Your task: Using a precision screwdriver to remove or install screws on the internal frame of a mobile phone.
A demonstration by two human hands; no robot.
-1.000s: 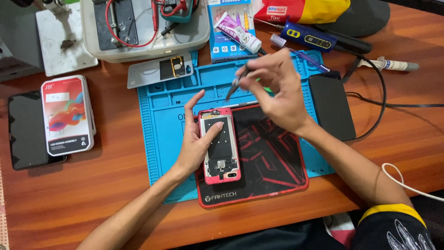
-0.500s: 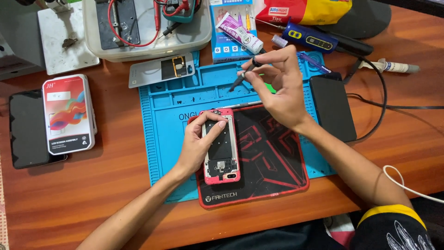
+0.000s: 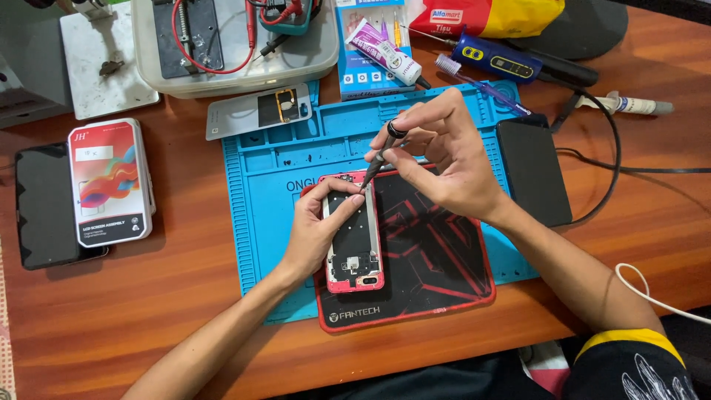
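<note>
I am steadying the opened phone (image 3: 354, 237) at frame centre with my left hand (image 3: 315, 226), its grip pinching the phone's edges. My right hand (image 3: 444, 152) is pinching a screwdriver (image 3: 379, 157); its tip is meeting the phone's top corner, so next probably comes gentle, straight turning.

Red-framed opened phone (image 3: 354, 241), black mouse pad (image 3: 429, 252) with red lines and red edge, blue work mat (image 3: 296, 155), reddish-brown wooden counter (image 3: 111, 318)

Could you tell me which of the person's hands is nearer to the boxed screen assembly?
Left. The left hand holds the opened phone, right of the box; the right hand is farther right.
</note>
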